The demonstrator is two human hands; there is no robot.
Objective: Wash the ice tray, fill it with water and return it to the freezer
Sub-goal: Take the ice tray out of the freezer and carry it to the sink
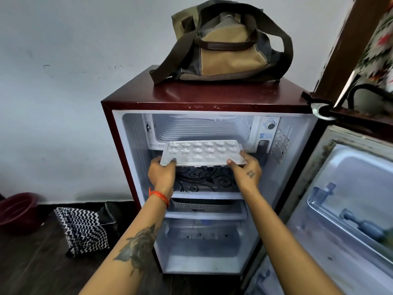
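Ice tray [203, 153], white and flat, sits in both hands right at the mouth of the freezer box [204, 129] at the top of the small red fridge [187, 96]. Its far edge is just inside the freezer opening and its near edge sticks out. The left hand [162, 174] pinches the near left corner, thumb on top and fingers [156, 161] curled under. The right hand [247, 170] pinches the near right corner the same way, with its thumb on the rim. An orange thread [160, 196] goes around the left wrist. The fridge door [344, 199] hangs open on the right. A brown cloth bag [225, 43] rests on top of the fridge. A dark red bowl [18, 211] and a zigzag cloth [81, 228] lie on the floor to the left.
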